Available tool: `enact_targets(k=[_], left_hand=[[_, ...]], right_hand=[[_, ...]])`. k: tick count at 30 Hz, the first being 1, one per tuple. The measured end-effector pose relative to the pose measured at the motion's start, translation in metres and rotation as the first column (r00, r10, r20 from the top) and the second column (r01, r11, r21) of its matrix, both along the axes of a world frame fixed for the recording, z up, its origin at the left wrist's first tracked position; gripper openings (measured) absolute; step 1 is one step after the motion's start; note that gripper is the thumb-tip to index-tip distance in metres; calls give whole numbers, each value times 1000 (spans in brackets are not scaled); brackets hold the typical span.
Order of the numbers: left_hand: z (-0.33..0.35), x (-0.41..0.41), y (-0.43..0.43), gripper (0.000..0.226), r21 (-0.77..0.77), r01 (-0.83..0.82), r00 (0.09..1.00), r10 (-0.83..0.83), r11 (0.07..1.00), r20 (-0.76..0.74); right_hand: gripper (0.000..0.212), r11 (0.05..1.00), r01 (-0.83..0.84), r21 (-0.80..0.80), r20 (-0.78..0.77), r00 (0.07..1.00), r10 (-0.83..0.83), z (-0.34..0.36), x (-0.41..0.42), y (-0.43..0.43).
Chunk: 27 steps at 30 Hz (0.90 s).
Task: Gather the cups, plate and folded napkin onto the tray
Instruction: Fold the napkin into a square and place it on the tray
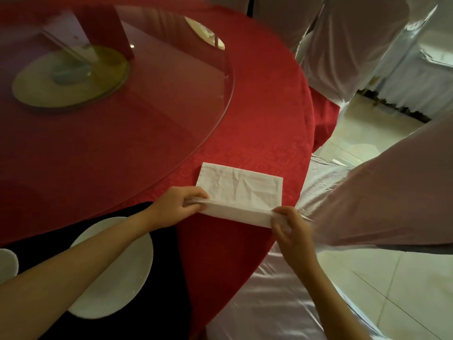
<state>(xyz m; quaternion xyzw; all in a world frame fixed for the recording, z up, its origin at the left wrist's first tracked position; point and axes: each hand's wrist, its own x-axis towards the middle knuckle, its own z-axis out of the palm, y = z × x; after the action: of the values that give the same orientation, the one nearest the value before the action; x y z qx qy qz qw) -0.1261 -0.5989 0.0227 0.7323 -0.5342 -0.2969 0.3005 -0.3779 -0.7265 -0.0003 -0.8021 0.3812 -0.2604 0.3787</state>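
Round table [257, 133] under red cloth, chairs around it. I judge the step as folding: my left hand [175, 208] and right hand [290, 229] each pinch one end of the napkin [241, 190]'s near fold. Next, carry it left to the black tray [166, 290], which holds the plate [117, 278].

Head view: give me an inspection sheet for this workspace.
Surface: round table under a red tablecloth, glass turntable on top.
Job's things: white napkin on the cloth, near edge folded up; white plate on a black tray; part of a white dish at the left edge.
Clutter: nothing seen.
Grippers: left hand and right hand pinch the fold's ends.
Cables: nothing seen.
Surroundings: covered chairs, tiled floor.
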Motion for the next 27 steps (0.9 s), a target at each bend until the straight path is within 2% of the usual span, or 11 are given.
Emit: enact_targets(k=[3, 6, 8, 13, 17, 20, 23, 25, 27], left_hand=[[-5, 7, -29, 16, -107, -232, 969, 220, 967, -112], [-15, 7, -63, 10, -169, -333, 942, 322, 928, -89], [-21, 10, -80, 10, -182, -382, 924, 381, 906, -43], [-42, 12, -104, 18, -93, -414, 871, 424, 906, 249], [-51, 7, -108, 25, -75, -421, 794, 407, 904, 452], [-51, 3, -110, 27, -5, -414, 762, 350, 910, 545], [-44, 1, -109, 34, 4, -411, 760, 340, 912, 554], [-38, -3, -101, 47, -64, -409, 700, 359, 910, 617], [-35, -16, -94, 54, -208, -320, 637, 373, 924, 675]], right_hand=[[12, 991, 111, 78, 103, 988, -119, -3, 21, -25], [10, 966, 241, 95, 128, 959, -252, -9, 46, -45], [11, 946, 320, 54, 71, 943, -324, -16, 63, -58], [20, 902, 404, -153, -222, 875, -430, -27, 84, -73], [24, 880, 382, -283, -338, 819, -464, -37, 85, -73], [22, 849, 401, -343, -314, 803, -507, -43, 85, -73], [20, 825, 445, -349, -271, 795, -543, -45, 87, -74], [26, 800, 465, -380, -287, 763, -580, -44, 86, -73], [33, 766, 445, -464, -274, 750, -602, -39, 88, -67]])
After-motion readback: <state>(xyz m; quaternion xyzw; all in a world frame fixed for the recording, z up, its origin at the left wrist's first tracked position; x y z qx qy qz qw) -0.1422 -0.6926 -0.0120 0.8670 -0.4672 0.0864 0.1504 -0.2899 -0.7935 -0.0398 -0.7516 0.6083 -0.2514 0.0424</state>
